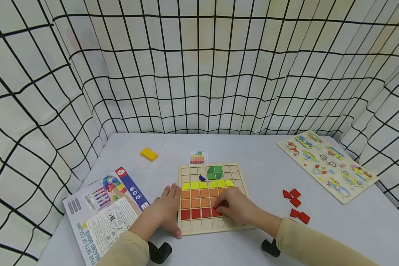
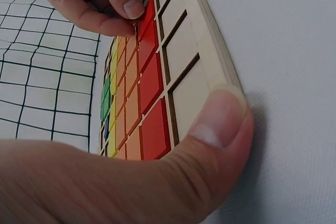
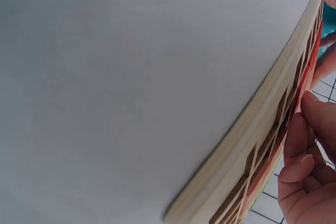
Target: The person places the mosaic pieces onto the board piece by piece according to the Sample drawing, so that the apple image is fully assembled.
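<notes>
Curled fingers (image 1: 219, 205) on glossy red square tile (image 1: 215, 212)

Lighting's bright and pretty even, soft and diffuse, no harsh glare anywhere. Head view has strong fisheye bending: the grid backdrop (image 1: 199, 74) bows hard toward 9 and 3 o'clock. Shadows are faint, just a soft smudge on the tabletop (image 2: 294, 51) beside the left hand (image 2: 105, 182) thumb at 4 o'clock. Left wrist shot's that close, the thumb looks soft. Right wrist view is mostly washed-out grey, edges slightly blurry.
</notes>
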`<state>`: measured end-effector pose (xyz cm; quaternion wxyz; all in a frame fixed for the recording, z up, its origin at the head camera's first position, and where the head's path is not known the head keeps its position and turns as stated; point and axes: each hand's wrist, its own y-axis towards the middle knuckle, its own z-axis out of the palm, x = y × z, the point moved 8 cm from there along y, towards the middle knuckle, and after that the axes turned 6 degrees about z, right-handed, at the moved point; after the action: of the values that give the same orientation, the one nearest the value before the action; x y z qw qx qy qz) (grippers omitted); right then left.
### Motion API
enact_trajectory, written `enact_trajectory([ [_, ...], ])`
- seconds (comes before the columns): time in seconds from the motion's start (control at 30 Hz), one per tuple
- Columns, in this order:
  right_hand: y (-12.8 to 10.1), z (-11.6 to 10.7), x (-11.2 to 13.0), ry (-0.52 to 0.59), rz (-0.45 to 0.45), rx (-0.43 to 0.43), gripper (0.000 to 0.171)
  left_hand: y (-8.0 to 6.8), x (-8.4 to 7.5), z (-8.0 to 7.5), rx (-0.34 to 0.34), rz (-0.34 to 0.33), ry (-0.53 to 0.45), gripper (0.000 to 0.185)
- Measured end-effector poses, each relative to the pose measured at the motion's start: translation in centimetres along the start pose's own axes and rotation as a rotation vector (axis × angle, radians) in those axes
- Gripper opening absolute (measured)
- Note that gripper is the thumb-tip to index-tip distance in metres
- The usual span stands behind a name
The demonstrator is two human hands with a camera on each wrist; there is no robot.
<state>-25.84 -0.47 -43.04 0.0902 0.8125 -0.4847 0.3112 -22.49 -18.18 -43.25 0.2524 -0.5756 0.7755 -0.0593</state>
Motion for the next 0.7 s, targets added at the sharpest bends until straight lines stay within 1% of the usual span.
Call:
enact_trajectory([
  [0.13, -0.4, -1.1, -0.9, 0.001, 0.034, -0.022, 0.008, 0.0, 0.1, 0.1, 0.003, -0.003, -0.001, 0.127],
  [0.23, -1.1, -3.2, -2.8, -0.009, 0.073, -0.075, 0.008, 0.1, 0.1, 0.0, 0.008, -0.006, 0.000, 0.126],
  [0.33, -2.1, -5.9, -5.8, -0.045, 0.120, -0.133, 0.009, 0.2, 0.0, 0.0, 0.011, -0.009, 0.001, 0.126],
  [0.5, -4.6, -10.2, -12.4, -0.105, 0.205, -0.195, 0.015, 0.2, 0.1, 0.0, 0.014, -0.009, 0.002, 0.126],
  [0.57, -5.6, -11.6, -14.8, -0.111, 0.231, -0.192, 0.018, 0.2, 0.1, 0.1, 0.015, -0.006, 0.001, 0.127],
  [0.63, -6.5, -12.8, -16.8, -0.120, 0.230, -0.177, 0.020, 0.2, 0.0, 0.1, 0.016, -0.007, 0.000, 0.127],
  [0.7, -7.1, -13.5, -18.2, -0.143, 0.206, -0.150, 0.022, 0.2, 0.0, 0.1, 0.017, -0.009, 0.003, 0.127],
])
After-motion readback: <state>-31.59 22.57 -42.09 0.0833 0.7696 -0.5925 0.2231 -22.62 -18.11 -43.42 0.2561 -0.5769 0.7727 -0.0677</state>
